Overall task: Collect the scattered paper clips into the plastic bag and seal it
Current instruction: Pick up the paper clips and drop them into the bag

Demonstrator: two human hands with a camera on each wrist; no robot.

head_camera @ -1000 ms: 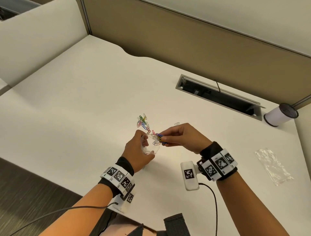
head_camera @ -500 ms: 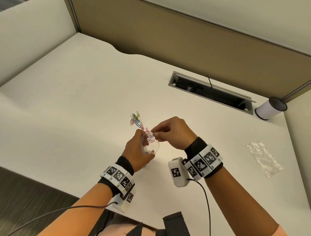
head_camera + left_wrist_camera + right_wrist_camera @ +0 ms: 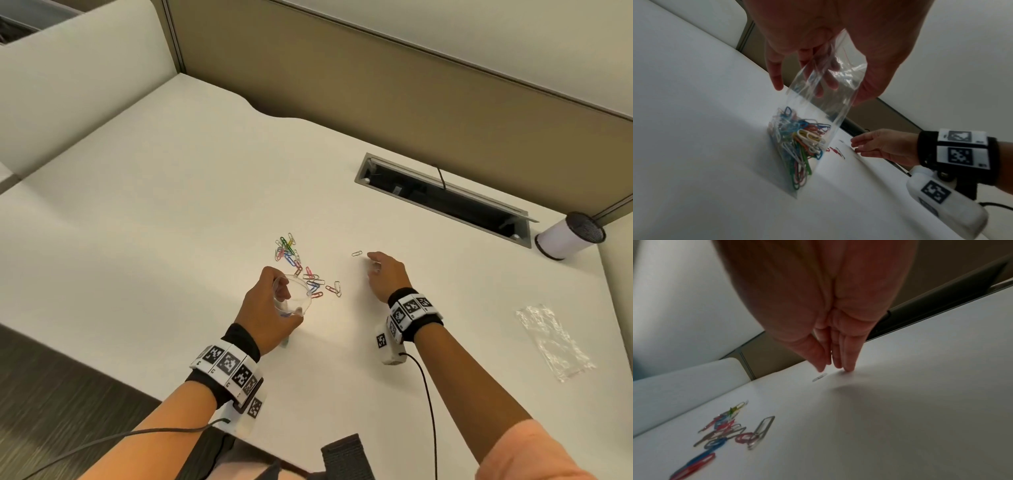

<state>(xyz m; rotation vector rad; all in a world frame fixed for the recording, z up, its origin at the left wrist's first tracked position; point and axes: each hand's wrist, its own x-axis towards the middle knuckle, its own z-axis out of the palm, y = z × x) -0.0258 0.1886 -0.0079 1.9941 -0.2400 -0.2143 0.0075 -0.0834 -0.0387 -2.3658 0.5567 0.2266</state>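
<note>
Left hand [image 3: 263, 310] grips plastic bag [image 3: 824, 91] at its mouth; right hand [image 3: 385, 274] empty, fingers straight, beside lone clip [image 3: 356, 254]. Clip light, thin, likely slippery: pinch edgewise.

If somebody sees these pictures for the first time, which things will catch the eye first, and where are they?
First, the colourful loose paper clips scattered mid-desk, just beyond the left hand, which holds open a clear plastic bag already part-filled with clips. Next, the right hand, fingers extended toward a lone silver clip lying apart from the pile. A crumpled clear bag lies at the desk's right edge.
</note>
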